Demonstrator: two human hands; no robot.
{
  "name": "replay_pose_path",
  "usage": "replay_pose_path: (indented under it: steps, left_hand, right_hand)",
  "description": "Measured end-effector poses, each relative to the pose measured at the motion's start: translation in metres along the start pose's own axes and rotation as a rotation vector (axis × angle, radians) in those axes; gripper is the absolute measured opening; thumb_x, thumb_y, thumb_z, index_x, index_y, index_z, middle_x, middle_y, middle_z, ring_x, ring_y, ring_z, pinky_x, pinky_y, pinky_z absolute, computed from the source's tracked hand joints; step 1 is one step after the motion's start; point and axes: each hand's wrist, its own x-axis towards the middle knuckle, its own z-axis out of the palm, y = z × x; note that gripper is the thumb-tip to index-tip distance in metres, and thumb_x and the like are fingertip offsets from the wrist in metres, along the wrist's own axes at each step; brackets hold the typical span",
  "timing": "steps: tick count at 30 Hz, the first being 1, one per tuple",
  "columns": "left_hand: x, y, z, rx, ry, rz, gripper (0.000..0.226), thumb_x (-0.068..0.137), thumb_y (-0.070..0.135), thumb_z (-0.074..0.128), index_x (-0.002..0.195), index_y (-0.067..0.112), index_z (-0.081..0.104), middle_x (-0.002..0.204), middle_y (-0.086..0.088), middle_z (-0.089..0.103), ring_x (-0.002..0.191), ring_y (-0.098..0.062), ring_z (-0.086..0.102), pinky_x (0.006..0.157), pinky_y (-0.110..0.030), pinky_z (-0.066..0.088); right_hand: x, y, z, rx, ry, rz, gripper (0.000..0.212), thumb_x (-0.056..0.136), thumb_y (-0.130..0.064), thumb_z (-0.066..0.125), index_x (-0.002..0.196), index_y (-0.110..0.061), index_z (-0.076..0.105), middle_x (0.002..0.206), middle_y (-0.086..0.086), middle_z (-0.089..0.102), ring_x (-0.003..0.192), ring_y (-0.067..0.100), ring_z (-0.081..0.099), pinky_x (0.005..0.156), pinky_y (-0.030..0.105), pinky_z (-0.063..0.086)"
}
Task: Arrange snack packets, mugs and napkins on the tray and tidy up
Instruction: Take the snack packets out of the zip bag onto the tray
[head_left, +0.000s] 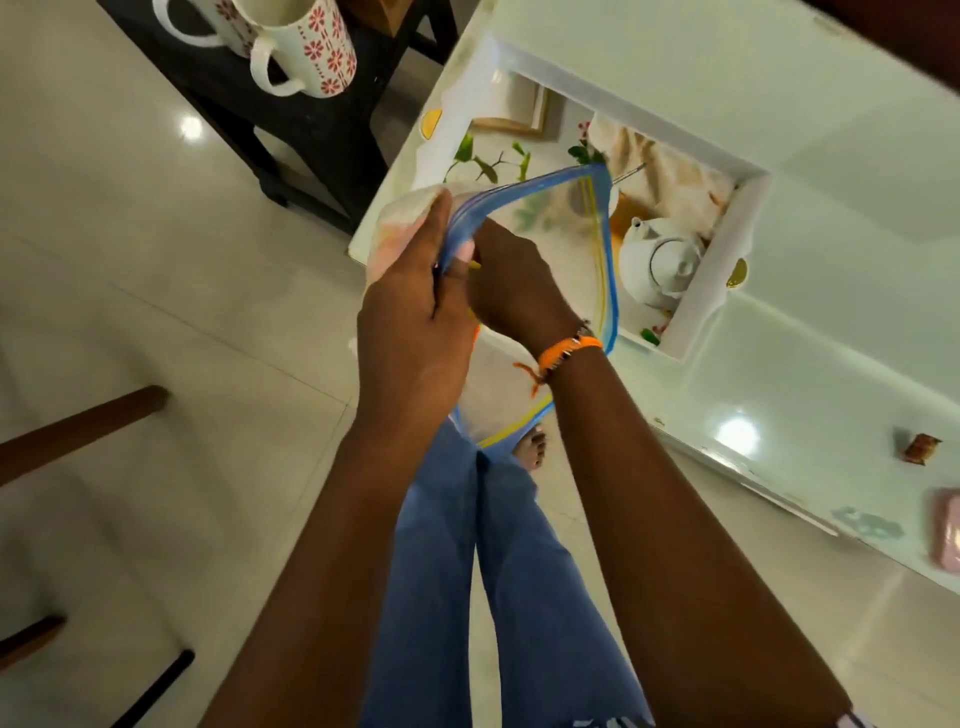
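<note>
I hold a clear zip bag (550, 218) with a blue and yellow seal open over the near corner of the white tray (727, 260). My left hand (415, 312) grips one side of the bag's mouth. My right hand (511, 286), with an orange wrist thread, reaches inside the bag; what its fingers hold is hidden. On the tray stand a white teapot (660, 262) and a beige napkin (660, 176). Two white mugs with red flowers (306, 47) sit on a dark stool at the upper left.
The tray rests on a glossy white table (831, 389). A small brown snack packet (920, 449) and a pink packet (948, 530) lie near the table's right edge. Wooden chair legs (78, 431) stand at the left on the tiled floor.
</note>
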Motion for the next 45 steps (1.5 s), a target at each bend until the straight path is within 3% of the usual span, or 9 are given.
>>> replay_pose_path:
  steps: [4,8,14,20,32,35,38,41,45]
  left_hand:
    - [0.003,0.004,0.020,0.017,-0.061,0.090,0.047,0.095,0.020,0.046,0.140,0.017,0.034,0.115,0.015,0.046,0.097,0.017,0.039,0.079,0.006,0.032]
    - [-0.005,0.007,0.039,0.014,-0.119,0.070,0.052,0.093,0.029,0.047,0.142,0.023,0.030,0.108,0.016,0.045,0.089,0.013,0.045,0.073,-0.011,0.042]
    - [-0.009,0.006,0.066,0.016,-0.214,0.035,0.050,0.095,0.031,0.042,0.142,0.035,0.025,0.101,-0.029,0.064,0.075,-0.041,0.062,0.068,-0.050,0.055]
    - [-0.004,0.004,0.088,0.081,-0.188,0.051,0.043,0.096,0.033,0.038,0.139,0.033,0.032,0.074,-0.021,0.060,0.056,-0.021,0.051,0.057,-0.037,0.047]
    - [-0.011,0.001,0.095,0.090,-0.185,0.092,0.044,0.097,0.032,0.036,0.141,0.027,0.031,0.124,-0.020,0.060,0.077,-0.023,0.062,0.065,-0.018,0.042]
    - [-0.010,0.000,0.090,0.034,-0.180,0.055,0.047,0.097,0.029,0.039,0.143,0.024,0.028,0.086,-0.006,0.066,0.063,-0.009,0.054,0.065,-0.020,0.046]
    - [-0.010,-0.005,0.082,-0.001,-0.118,0.046,0.043,0.097,0.025,0.039,0.139,0.022,0.035,0.067,0.017,0.044,0.055,0.005,0.048,0.055,-0.008,0.036]
    - [-0.015,-0.002,0.071,-0.132,-0.022,0.030,0.037,0.098,0.015,0.037,0.134,0.013,0.043,0.059,0.022,0.043,0.053,0.014,0.049,0.052,0.000,0.035]
    - [-0.021,-0.005,0.048,-0.224,0.074,0.009,0.034,0.098,0.016,0.036,0.130,0.023,0.046,0.067,0.031,0.055,0.064,0.016,0.052,0.064,-0.001,0.040]
  right_hand:
    - [-0.041,0.037,-0.034,0.408,0.027,0.075,0.036,0.084,-0.002,0.053,0.064,-0.023,0.032,0.072,0.005,0.047,0.087,0.036,0.061,0.073,0.052,0.055]
    - [-0.086,0.081,-0.061,0.844,0.121,0.110,0.034,0.085,0.001,0.056,0.065,-0.017,0.035,0.080,0.030,0.047,0.081,0.023,0.063,0.067,0.032,0.061]
    - [-0.134,0.153,-0.088,1.186,0.383,0.182,0.030,0.085,-0.005,0.051,0.062,-0.023,0.047,0.085,-0.005,0.070,0.096,0.015,0.068,0.075,0.029,0.059]
    - [-0.154,0.202,-0.093,1.377,0.613,0.219,0.033,0.093,0.005,0.037,0.068,-0.016,0.039,0.084,-0.008,0.072,0.091,0.013,0.068,0.077,0.028,0.058]
    - [-0.095,0.225,-0.049,1.146,0.592,0.509,0.029,0.086,0.000,0.056,0.066,-0.012,0.038,0.086,0.011,0.057,0.108,0.036,0.059,0.085,0.041,0.056]
    - [-0.100,0.227,-0.050,1.017,0.570,0.620,0.013,0.081,-0.005,0.065,0.085,-0.008,0.053,0.107,0.017,0.059,0.112,0.038,0.057,0.092,0.048,0.051]
    - [-0.111,0.214,-0.060,0.645,0.615,0.677,0.045,0.076,-0.016,0.072,0.114,-0.004,0.051,0.123,0.017,0.054,0.094,0.015,0.053,0.081,0.028,0.048]
    - [-0.119,0.174,-0.075,0.523,0.701,0.521,0.023,0.080,-0.019,0.068,0.099,-0.010,0.060,0.101,0.010,0.065,0.073,0.006,0.055,0.064,0.013,0.044]
    - [-0.105,0.093,-0.076,0.709,0.280,0.118,0.013,0.088,-0.002,0.053,0.090,-0.007,0.065,0.079,0.002,0.065,0.064,-0.001,0.062,0.062,0.013,0.051]
